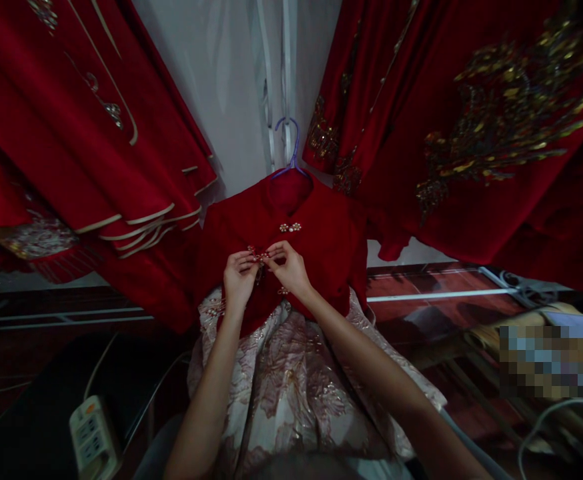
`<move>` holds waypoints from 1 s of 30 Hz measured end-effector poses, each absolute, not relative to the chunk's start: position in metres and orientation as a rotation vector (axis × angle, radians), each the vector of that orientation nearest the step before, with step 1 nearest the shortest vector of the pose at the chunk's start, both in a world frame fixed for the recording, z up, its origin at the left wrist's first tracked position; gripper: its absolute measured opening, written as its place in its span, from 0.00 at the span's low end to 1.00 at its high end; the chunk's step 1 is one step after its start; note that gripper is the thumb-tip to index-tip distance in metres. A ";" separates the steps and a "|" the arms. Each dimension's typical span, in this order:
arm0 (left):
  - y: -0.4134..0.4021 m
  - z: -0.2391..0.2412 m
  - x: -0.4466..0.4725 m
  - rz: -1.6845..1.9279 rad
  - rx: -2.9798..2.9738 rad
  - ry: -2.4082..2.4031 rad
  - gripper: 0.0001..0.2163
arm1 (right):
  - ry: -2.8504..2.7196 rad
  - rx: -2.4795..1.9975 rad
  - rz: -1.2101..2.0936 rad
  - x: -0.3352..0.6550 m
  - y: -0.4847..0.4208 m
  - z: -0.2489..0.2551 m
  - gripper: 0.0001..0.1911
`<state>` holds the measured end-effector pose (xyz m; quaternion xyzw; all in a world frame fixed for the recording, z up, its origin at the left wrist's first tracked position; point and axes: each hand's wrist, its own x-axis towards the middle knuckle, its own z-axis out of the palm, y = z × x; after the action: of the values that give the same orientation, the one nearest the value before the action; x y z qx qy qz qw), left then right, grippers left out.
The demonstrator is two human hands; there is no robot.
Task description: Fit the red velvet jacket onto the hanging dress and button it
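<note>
A red jacket (321, 260) hangs in front of me on a purple wire hanger (295, 143). My left hand (240, 280) and my right hand (291, 268) meet at its front opening, fingertips pinched on a frog fastener (258, 256) with small beads. Part of that fastener is hidden by the fingers, so I cannot tell if it is done up. Higher up, a pearl-like clasp (290, 228) spans the opening. Below my right hand another beaded clasp (283, 291) shows. Under the jacket hangs a pale pink patterned skirt (291, 373).
Red garments with pale piping (121, 153) hang at left. A red garment with gold sequin embroidery (501, 113) hangs at right. A white power strip (91, 433) lies on a dark surface at lower left. White rack bars (436, 295) run near the floor.
</note>
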<state>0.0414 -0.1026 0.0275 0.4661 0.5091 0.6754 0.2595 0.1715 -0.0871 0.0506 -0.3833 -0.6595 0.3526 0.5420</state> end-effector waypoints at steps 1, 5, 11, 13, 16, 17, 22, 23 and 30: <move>-0.103 0.028 0.042 1.836 1.259 1.363 0.15 | -1.572 -0.908 0.844 0.171 -0.087 0.051 0.09; -0.108 0.028 0.040 1.795 1.258 1.321 0.12 | -1.608 -0.896 0.817 0.172 -0.087 0.054 0.08; -0.111 0.032 0.035 1.733 1.269 1.296 0.14 | -1.628 -0.903 0.858 0.176 -0.087 0.056 0.09; -0.111 0.035 0.035 1.712 1.292 1.304 0.14 | -1.626 -0.936 0.835 0.174 -0.086 0.057 0.09; -0.110 0.040 0.034 1.675 1.285 1.338 0.14 | -1.628 -0.968 0.775 0.170 -0.085 0.057 0.10; -0.110 0.041 0.034 1.668 1.283 1.349 0.14 | -1.632 -0.968 0.756 0.169 -0.085 0.056 0.10; -0.108 0.045 0.031 1.672 1.350 1.417 0.11 | -1.646 -0.931 0.710 0.165 -0.085 0.054 0.11; -0.108 0.045 0.030 1.667 1.371 1.433 0.11 | -1.642 -0.926 0.707 0.165 -0.085 0.054 0.11; -0.104 0.047 0.021 1.596 1.487 1.452 0.09 | -1.632 -0.951 0.670 0.162 -0.083 0.054 0.09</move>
<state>0.0210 -0.1042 0.0474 0.5482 0.5354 0.5886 0.2575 0.1624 -0.0832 0.0537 -0.4000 -0.6861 0.2815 0.5386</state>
